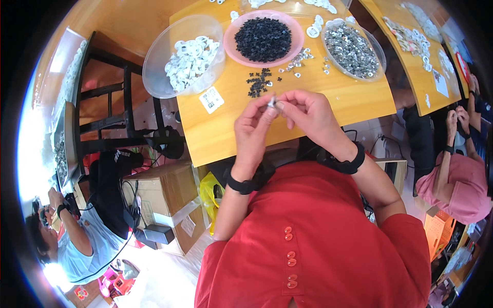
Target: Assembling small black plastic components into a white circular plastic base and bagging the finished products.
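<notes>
I'd keep both hands low over the near edge of the wooden table (328, 100) and press the halves together squarely, not twisting. My left hand (252, 128) and right hand (308, 114) meet fingertip to fingertip, pinched shut on a small silvery-white fitting (272, 102), which sits between both thumbs and forefingers, above the loose black cross-shaped pieces (259, 82) scattered beside the pink bowl (295, 49)
</notes>
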Motion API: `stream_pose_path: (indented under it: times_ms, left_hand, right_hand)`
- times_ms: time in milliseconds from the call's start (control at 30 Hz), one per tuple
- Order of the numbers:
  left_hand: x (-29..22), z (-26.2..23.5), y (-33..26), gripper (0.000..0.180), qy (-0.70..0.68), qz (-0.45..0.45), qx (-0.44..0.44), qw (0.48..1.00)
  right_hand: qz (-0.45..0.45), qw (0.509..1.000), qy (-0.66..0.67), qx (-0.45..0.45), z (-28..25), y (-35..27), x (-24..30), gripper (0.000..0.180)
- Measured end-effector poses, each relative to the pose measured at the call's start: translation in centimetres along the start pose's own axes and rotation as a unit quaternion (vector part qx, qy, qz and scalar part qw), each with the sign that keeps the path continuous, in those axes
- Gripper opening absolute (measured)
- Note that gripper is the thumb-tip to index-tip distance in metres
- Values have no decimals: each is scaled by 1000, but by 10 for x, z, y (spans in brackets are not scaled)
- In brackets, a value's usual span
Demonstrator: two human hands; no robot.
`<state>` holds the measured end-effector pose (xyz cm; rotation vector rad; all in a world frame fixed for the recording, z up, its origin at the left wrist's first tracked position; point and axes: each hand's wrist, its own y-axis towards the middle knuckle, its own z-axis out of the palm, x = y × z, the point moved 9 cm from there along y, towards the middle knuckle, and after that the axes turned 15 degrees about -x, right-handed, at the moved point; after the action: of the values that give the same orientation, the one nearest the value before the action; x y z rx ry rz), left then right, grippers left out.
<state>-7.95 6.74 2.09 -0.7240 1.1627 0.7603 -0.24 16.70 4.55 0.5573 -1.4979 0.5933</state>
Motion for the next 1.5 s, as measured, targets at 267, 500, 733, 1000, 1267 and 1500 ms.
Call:
stream_pose_path:
  times_ms: [267,500,733,1000,1267,1500]
  left_hand:
    - [-151,-36,79,41,-32,246,-114,962]
    - [-131,-59,85,47,18,204,-161,965]
    - [4,-57,37,17,92,26,-110,989]
    - [27,-63,18,13,139,107,-98,980]
    - [22,-65,14,10,170,125,-113,971]
    - [16,-59,14,10,176,131,-111,969]
  right_hand:
    - [-3,998,-63,16,-22,6,-1,18]
    - [-4,988,-150,-34,-58,17,-22,18]
    - [-132,931,-336,-51,-80,55,-20,17]
    - [-215,887,-409,-21,-41,79,-23,18]
    - [-253,868,-428,-19,-14,70,-10,17]
    - [-264,850,-456,10,12,65,-14,17]
